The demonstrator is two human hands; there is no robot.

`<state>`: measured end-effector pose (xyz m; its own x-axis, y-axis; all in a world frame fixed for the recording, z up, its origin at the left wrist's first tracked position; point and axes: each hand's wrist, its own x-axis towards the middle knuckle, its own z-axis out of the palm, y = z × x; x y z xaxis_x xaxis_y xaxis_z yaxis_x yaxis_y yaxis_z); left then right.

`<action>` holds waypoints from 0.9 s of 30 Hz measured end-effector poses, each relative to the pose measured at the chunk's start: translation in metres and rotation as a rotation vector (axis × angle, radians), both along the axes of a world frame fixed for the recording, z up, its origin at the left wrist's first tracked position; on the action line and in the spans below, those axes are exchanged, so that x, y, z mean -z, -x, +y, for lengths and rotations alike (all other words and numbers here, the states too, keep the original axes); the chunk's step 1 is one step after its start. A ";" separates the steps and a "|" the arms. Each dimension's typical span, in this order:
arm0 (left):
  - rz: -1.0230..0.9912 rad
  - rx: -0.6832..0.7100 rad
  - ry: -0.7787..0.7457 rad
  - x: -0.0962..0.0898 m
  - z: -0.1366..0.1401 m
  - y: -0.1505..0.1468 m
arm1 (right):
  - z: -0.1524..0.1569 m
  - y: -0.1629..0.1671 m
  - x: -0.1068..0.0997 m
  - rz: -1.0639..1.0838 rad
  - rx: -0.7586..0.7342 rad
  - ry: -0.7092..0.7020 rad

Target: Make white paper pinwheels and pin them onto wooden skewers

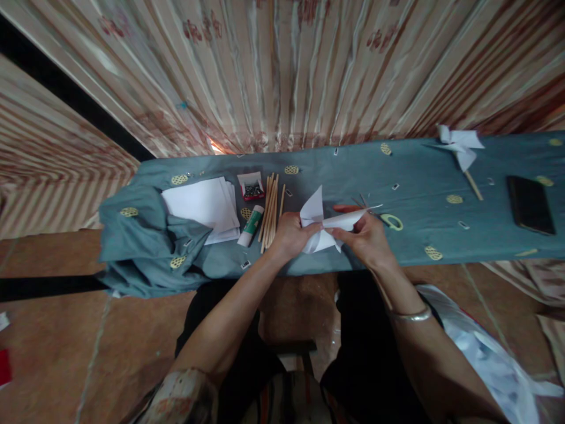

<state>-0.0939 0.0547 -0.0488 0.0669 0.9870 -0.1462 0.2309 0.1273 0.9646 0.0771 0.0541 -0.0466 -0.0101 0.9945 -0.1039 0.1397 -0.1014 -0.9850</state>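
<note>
A white paper pinwheel (312, 207) with partly folded blades is between my two hands above the cloth. My left hand (289, 235) pinches its left side, thumb near the paper's middle. My right hand (365, 237) grips a curled blade of the same paper from the right, thumb below and fingers mostly behind it. Just beyond my right hand lie scissors with a pale green handle (392, 221), their blades partly hidden. Close to my left hand are several wooden sticks (270, 215) in a loose bundle and a green and white glue stick (251, 226).
A small box of metal pins (252, 187) and a stack of white paper (200, 203) are on the left of the cloth-covered table (424, 206). To the right lie a pinwheel on a stick (461, 144) and a dark phone (529, 204). A curtain (282, 70) hangs behind.
</note>
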 end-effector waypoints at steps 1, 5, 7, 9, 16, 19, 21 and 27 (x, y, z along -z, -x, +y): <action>0.004 -0.003 -0.002 0.000 0.000 0.000 | 0.000 0.000 0.000 -0.002 0.000 0.001; -0.031 -0.010 -0.003 0.000 0.001 0.000 | 0.000 0.001 -0.004 0.000 0.002 -0.001; -0.087 -0.010 0.015 -0.002 0.001 0.000 | 0.000 0.002 -0.007 0.018 0.010 0.006; -0.148 -0.010 0.042 -0.003 0.001 0.000 | 0.000 0.003 -0.009 0.041 0.013 0.029; -0.306 -0.056 0.119 -0.005 -0.002 -0.005 | 0.000 0.003 -0.007 0.039 0.024 0.026; -0.318 -0.069 0.122 -0.002 -0.001 -0.006 | 0.000 0.003 -0.007 0.053 0.036 0.050; -0.313 -0.066 0.129 -0.002 -0.001 -0.006 | 0.000 0.004 -0.007 0.059 0.041 0.065; -0.313 -0.064 0.133 -0.005 -0.002 -0.005 | 0.000 0.002 -0.006 0.056 0.030 0.058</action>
